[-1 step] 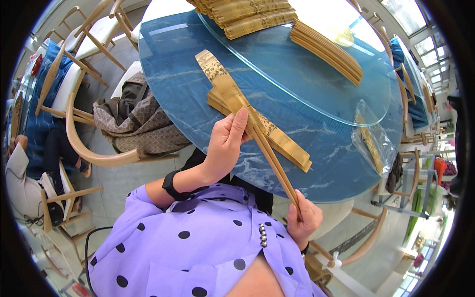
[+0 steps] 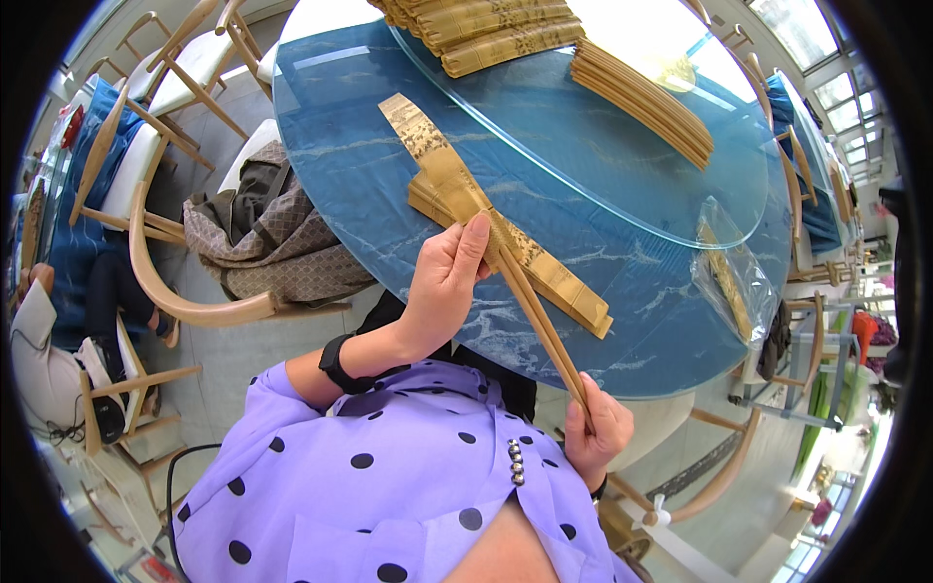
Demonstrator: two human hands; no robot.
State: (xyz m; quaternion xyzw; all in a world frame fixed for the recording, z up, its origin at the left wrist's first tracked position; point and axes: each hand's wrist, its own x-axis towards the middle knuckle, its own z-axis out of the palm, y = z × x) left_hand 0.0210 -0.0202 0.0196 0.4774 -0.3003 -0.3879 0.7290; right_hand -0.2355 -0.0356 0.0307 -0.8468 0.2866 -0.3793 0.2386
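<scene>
My left hand (image 2: 449, 270) pinches a gold patterned paper chopstick sleeve (image 2: 428, 143) near its lower end, thumb on top. A pair of wooden chopsticks (image 2: 537, 313) runs from the sleeve's mouth down to the right; their upper part is hidden in the sleeve and behind my fingers. Their lower ends are gripped in my right hand (image 2: 597, 433), close to the table's near edge. Beneath the held sleeve, a few more gold sleeves (image 2: 573, 290) lie overlapping on the blue table (image 2: 340, 175).
On the glass turntable (image 2: 622, 199) lie a pile of gold sleeves (image 2: 505, 41) and a row of wooden chopsticks (image 2: 643, 100). A clear plastic bag (image 2: 714, 228) with a gold strip sits at the right. A chair (image 2: 146, 262) holding a brown patterned bag (image 2: 277, 253) stands left.
The upper end of the held sleeve has shifted slightly left and up. Both hands keep their grip almost unmoved.
</scene>
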